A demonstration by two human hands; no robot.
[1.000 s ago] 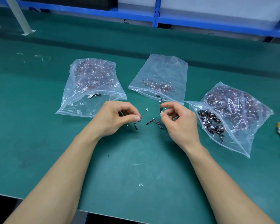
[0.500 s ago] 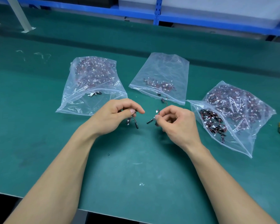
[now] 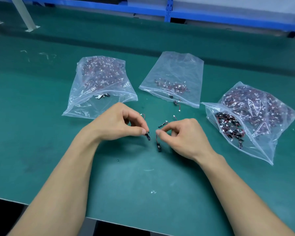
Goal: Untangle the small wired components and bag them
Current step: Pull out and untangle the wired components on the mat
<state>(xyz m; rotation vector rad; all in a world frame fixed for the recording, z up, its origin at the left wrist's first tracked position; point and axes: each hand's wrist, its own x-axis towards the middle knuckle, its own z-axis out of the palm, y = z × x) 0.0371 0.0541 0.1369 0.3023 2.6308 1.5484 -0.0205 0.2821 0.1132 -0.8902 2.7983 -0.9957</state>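
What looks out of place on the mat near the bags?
One wired component lies loose on the mat just outside the mouth of the middle bag, not bagged. A small white scrap also lies nearer the mat's front edge.

Three clear plastic bags sit across the middle of the frame: left bag (image 3: 99, 86), centre bag (image 3: 175, 74), right bag (image 3: 255, 113). Two hands are below them: the left hand (image 3: 116, 123) pinches one black wired component (image 3: 148, 135), the right hand (image 3: 184, 135) a second component (image 3: 158, 145). At least two loose components (image 3: 162, 124) (image 3: 176, 103) lie between.
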